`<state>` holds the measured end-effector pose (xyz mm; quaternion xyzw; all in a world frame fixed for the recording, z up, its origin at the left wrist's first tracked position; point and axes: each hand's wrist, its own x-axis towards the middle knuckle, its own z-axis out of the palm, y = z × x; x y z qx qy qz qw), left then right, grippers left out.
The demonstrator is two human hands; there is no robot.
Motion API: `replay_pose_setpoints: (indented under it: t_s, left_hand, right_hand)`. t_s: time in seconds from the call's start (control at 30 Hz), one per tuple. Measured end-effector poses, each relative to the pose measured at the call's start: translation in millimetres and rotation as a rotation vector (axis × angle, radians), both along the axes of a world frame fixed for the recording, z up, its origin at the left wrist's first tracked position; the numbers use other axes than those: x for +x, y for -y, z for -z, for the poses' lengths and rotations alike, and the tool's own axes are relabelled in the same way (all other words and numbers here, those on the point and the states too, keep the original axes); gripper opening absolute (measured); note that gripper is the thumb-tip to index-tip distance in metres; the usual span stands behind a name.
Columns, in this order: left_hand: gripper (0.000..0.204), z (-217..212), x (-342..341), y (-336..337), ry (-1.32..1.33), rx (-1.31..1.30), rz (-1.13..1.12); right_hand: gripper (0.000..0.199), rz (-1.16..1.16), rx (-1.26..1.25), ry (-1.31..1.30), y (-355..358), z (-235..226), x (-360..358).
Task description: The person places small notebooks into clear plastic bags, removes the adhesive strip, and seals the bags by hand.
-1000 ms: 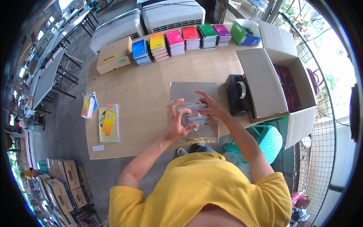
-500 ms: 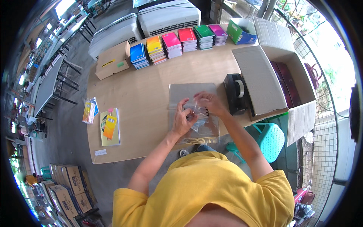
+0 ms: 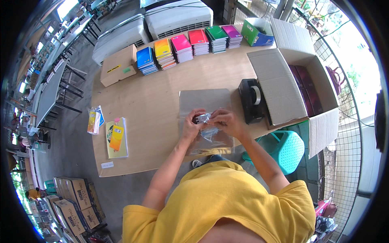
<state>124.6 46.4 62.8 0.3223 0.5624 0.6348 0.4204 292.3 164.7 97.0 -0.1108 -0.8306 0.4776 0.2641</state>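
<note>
My left hand (image 3: 192,125) and my right hand (image 3: 227,121) are close together over the near part of the table. Between them is a crumpled piece of clear plastic (image 3: 205,118), pinched in the fingers of both. More clear film hangs below the fingers. Under the hands lies a flat, shiny, greyish clear plastic sheet or stack of sheets (image 3: 204,98), reaching the table's near edge. To the right of my right hand stands a black tape dispenser (image 3: 250,105) with a roll of tape.
Stacks of coloured notebooks (image 3: 181,45) line the table's far side, between a closed carton (image 3: 117,67) and a green-blue box (image 3: 257,34). An open carton (image 3: 283,91) sits right, above a teal stool (image 3: 287,150). At left lie a spiral notebook (image 3: 113,148) and a packaged set (image 3: 94,121).
My right hand has come down and nearer to my left hand. The plastic between them is now bunched up, where before my right fingers were raised and apart.
</note>
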Motion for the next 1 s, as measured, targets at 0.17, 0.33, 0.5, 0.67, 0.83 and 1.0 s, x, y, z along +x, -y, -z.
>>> replay_pose_setpoints:
  t_s: [0.17, 0.33, 0.5, 0.67, 0.83, 1.0]
  left_hand:
    - [0.024, 10, 7, -2, -0.127, -0.042, -0.046]
    - [0.023, 10, 25, 4, -0.154, -0.033, -0.206]
    - [0.023, 9, 37, 0, -0.064, -0.032, -0.194]
    - [0.018, 4, 34, 2, -0.132, 0.002, -0.213]
    - [0.016, -2, 35, 11, -0.286, -0.078, -0.219]
    - [0.016, 12, 30, 5, -0.373, 0.031, -0.213]
  right_hand:
    - [0.030, 0.096, 0.395, -0.025, 11, -9, 22]
    - [0.025, 0.978, 0.110, -0.065, -23, 25, 87]
    - [0.026, 1.111, -0.280, 0.240, -96, 91, 153]
    - [0.029, 1.124, -0.343, 0.080, -81, 106, 155]
    - [0.024, 0.977, -1.462, -0.133, -14, 85, 145]
    - [0.011, 0.701, -1.224, -0.131, 36, 61, 72]
